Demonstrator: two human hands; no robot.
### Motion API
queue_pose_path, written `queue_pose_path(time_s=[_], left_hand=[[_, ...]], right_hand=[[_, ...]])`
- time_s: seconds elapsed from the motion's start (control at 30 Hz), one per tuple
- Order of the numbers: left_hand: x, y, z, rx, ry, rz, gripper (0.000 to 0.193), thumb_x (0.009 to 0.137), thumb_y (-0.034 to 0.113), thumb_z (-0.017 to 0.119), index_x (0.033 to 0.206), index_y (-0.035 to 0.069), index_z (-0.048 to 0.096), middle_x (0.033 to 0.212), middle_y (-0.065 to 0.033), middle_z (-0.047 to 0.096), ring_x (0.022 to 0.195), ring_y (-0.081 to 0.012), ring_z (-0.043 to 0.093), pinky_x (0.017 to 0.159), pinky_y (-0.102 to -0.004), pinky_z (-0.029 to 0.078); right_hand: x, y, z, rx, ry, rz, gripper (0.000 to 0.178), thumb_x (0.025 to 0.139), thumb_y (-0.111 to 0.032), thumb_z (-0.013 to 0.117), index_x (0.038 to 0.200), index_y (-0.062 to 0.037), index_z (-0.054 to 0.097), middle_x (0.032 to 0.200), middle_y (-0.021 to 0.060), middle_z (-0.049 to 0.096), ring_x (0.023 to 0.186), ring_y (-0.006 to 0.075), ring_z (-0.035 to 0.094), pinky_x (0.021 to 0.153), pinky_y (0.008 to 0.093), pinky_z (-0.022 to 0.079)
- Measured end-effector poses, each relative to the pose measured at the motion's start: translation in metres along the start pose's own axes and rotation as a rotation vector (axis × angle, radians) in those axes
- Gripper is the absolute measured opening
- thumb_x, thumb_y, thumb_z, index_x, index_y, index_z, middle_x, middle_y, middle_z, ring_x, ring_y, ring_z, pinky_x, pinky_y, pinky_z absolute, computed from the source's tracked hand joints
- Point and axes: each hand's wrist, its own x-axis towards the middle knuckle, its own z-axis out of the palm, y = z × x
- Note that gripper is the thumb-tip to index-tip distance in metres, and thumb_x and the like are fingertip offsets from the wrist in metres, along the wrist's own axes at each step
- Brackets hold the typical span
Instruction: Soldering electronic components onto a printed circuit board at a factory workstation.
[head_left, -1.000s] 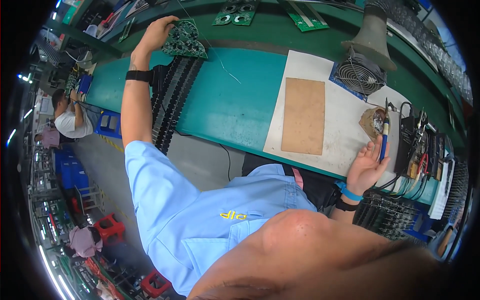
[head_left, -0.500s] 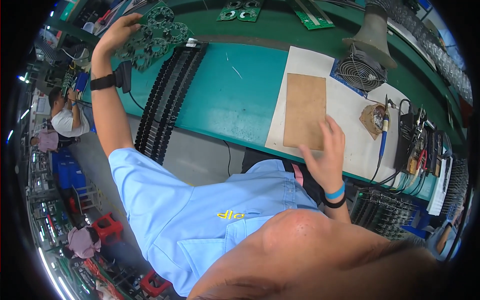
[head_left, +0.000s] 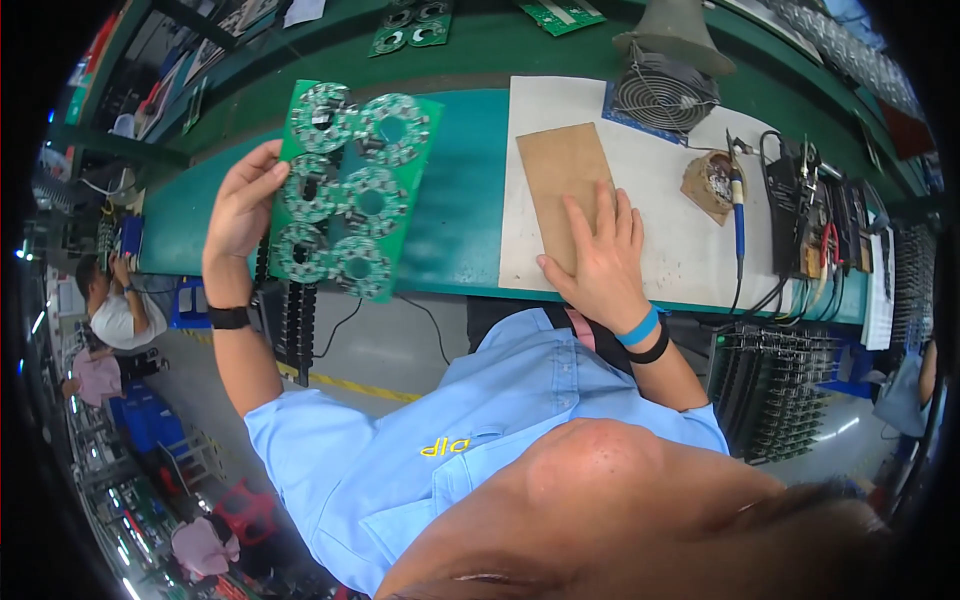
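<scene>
Above, we carry a green panel (head_left: 352, 190) of round circuit boards over the teal bench (head_left: 460, 200) toward the brown board (head_left: 565, 185) on the white mat (head_left: 660, 230). To do this step well, we judge it best to keep the panel level, grip only its edge so that fingers stay off the components, and lower it flat rather than corner first. Our left hand (head_left: 243, 205) is curled round the panel's left edge, thumb on the face and fingers behind, holding it clear of the bench. Our right hand (head_left: 600, 262) lies open and flat, fingers spread, its fingertips resting on the lower part of the brown board, grasping nothing. A soldering iron (head_left: 738, 205) and a small fan (head_left: 663, 95) stand farther right, apart from both hands.
</scene>
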Motion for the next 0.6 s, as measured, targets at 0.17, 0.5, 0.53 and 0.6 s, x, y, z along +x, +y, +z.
queue_pose_path(time_s=[0.17,0.5,0.53,0.6], left_hand=[[0.023,-0.04,0.074,-0.468,-0.012,-0.064,0.034,0.103,0.011,0.058,0.135,-0.001,0.058,0.122,-0.0083,0.069,0.112,-0.0165,0.066,0.098,-0.0321,0.053],[0.054,-0.089,0.131,-0.76,0.07,-0.028,0.025,0.103,0.008,0.058,0.128,0.003,0.058,0.122,-0.0106,0.069,0.11,-0.0197,0.069,0.094,-0.039,0.06],[0.054,-0.09,0.132,-0.773,0.085,-0.02,0.025,0.103,0.007,0.058,0.127,0.003,0.058,0.122,-0.0105,0.068,0.109,-0.0199,0.069,0.093,-0.0395,0.06],[0.049,-0.091,0.136,-0.79,0.114,-0.018,0.025,0.102,0.006,0.058,0.127,0.003,0.057,0.122,-0.0105,0.068,0.109,-0.0201,0.069,0.093,-0.04,0.06]], right_hand=[[-0.031,0.014,-0.03,0.029,-0.075,-0.007,0.077,0.078,-0.033,0.081,0.145,-0.0084,0.051,0.156,0.0322,0.03,0.14,0.0559,0.03,0.115,0.0616,0.025],[-0.05,0.007,-0.038,0.102,-0.03,0.077,0.074,0.067,-0.021,0.082,0.136,-0.0077,0.06,0.158,0.0229,0.035,0.144,0.0503,0.03,0.117,0.0582,0.027],[-0.052,0.008,-0.041,0.095,-0.009,0.091,0.072,0.066,-0.02,0.081,0.135,-0.0074,0.061,0.157,0.0222,0.036,0.144,0.0498,0.03,0.117,0.0577,0.028],[-0.053,0.013,-0.049,0.092,0.0,0.098,0.071,0.065,-0.018,0.08,0.133,-0.0071,0.062,0.157,0.0216,0.037,0.145,0.0492,0.03,0.117,0.0571,0.028]])
